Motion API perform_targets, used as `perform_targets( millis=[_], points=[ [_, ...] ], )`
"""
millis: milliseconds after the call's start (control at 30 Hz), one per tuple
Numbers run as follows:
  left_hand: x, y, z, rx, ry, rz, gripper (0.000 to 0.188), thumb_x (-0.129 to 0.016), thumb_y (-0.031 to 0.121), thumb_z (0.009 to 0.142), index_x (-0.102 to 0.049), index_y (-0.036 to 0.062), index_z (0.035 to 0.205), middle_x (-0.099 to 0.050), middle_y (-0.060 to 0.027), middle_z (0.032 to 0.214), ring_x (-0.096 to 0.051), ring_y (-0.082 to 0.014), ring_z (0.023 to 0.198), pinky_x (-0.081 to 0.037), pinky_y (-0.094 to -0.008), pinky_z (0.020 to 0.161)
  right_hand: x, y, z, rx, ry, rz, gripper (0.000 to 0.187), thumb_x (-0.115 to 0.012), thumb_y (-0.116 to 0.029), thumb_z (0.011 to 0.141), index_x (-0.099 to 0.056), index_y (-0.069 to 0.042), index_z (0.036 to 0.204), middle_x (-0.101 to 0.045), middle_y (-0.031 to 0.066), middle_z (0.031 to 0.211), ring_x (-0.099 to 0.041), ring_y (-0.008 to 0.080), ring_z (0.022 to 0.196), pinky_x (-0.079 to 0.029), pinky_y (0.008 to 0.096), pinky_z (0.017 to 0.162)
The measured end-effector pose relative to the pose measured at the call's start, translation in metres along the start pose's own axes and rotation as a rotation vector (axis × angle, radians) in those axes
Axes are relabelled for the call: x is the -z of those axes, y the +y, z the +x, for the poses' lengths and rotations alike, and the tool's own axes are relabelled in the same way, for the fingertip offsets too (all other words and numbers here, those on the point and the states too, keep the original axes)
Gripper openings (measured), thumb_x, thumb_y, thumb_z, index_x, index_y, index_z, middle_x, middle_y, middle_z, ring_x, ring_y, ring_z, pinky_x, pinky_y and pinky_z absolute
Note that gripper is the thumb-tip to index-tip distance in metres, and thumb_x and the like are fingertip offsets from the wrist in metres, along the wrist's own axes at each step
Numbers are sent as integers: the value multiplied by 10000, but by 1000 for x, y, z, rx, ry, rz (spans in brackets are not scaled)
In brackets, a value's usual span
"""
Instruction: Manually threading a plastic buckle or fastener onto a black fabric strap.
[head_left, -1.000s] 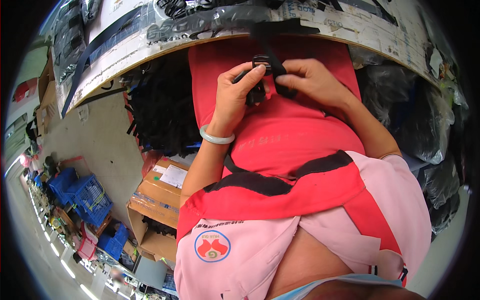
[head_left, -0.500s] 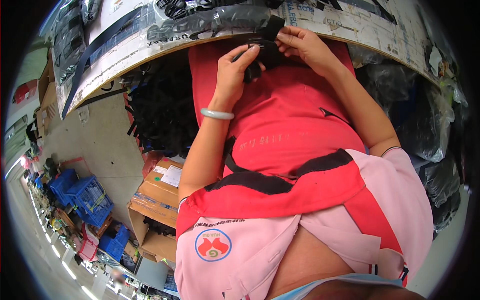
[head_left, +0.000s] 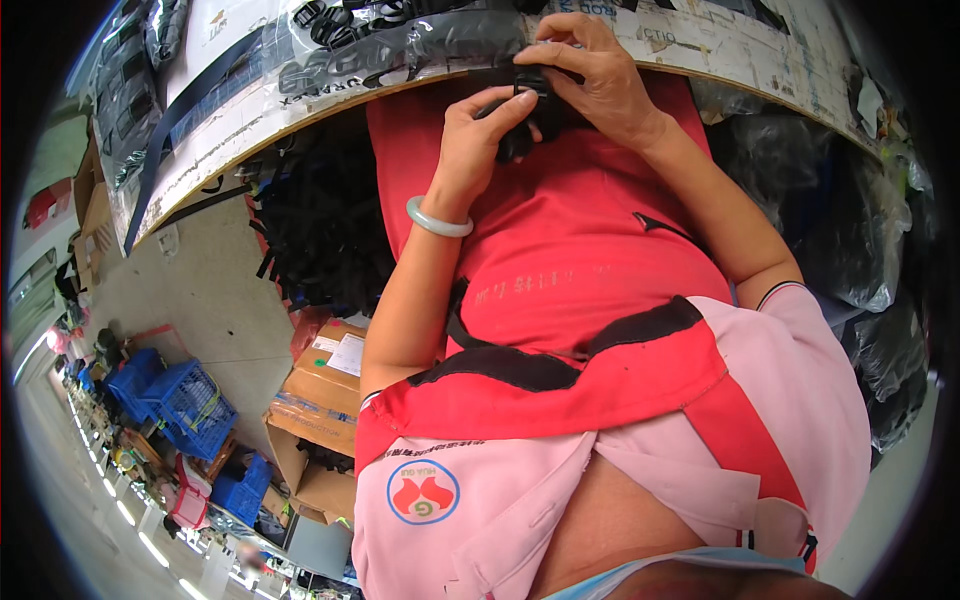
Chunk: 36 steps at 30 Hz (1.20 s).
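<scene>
Close to the table's edge, above my red apron (head_left: 590,220), both hands meet at a small black plastic buckle (head_left: 530,78) with dark webbing. My left hand (head_left: 468,150) is closed around the black piece, its thumb pressed along the top near the buckle; a dark bundle shows below its fingers. Reaching in from the other side, my right hand (head_left: 605,85) has its thumb and fingertips bent together at the buckle's far side. What exactly those fingertips pinch is hidden by the hand, though black webbing lies right there.
Clear bags of black buckles (head_left: 390,50) and a long dark strap (head_left: 190,105) lie on the worn table (head_left: 250,125). Below it at left hang many black straps (head_left: 325,225). An open cardboard box (head_left: 310,400) and blue crates (head_left: 190,405) stand on the floor.
My right hand has moved up and slightly right, its fingers now curled over the buckle. The strap end it held upright is no longer visible. My left hand has shifted slightly right.
</scene>
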<state>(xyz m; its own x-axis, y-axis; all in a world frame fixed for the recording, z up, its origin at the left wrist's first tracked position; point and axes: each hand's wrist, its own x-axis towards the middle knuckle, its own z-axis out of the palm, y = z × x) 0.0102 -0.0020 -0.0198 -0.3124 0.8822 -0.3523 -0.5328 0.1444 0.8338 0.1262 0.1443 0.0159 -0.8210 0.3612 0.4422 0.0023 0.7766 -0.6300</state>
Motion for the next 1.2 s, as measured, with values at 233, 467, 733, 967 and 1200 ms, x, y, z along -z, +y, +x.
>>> perform_targets(
  millis=[233, 467, 733, 967, 1200],
  points=[
    [3, 11, -23, -21, 71, -75, 204, -654, 197, 911, -676, 4, 973, -658, -59, 687, -545, -78, 491, -405, -192, 444, 6, 0, -18, -244, -176, 304, 274, -530, 17, 766, -528, -33, 1035, -573, 103, 985, -562, 198, 888, -465, 290, 794],
    [4, 8, -44, -19, -81, 137, 176, -708, 154, 868, -709, 0, 954, -648, -34, 738, -595, -75, 600, -429, -197, 516, 30, -7, -13, -566, -796, 775, 471, -619, -54, 793, -456, -57, 1234, -575, 26, 919, -549, 74, 805, -443, 212, 709],
    [5, -6, -53, -33, -23, 250, 156, -709, 120, 861, -711, -19, 933, -619, -24, 781, -583, -72, 616, -430, -207, 535, 20, -19, -12, -685, -949, 675, 485, -672, -96, 783, -501, -32, 1233, -589, 33, 739, -547, 96, 638, -443, 240, 576],
    [0, 9, -54, -90, -63, 73, 133, -703, 90, 862, -705, -29, 920, -596, -23, 777, -588, -82, 630, -431, -212, 550, -8, 4, -26, -834, -677, 651, 204, -490, -97, 842, -613, -7, 978, -661, 81, 855, -592, 146, 646, -495, 254, 638],
    [7, 13, -58, -97, 74, 217, 160, -728, 104, 846, -714, -16, 952, -608, -21, 799, -583, -74, 647, -433, -207, 555, 4, -22, -15, -901, -310, 972, 278, -717, -284, 844, -640, -60, 990, -478, -49, 645, -440, 36, 555, -389, 207, 546]
  ],
)
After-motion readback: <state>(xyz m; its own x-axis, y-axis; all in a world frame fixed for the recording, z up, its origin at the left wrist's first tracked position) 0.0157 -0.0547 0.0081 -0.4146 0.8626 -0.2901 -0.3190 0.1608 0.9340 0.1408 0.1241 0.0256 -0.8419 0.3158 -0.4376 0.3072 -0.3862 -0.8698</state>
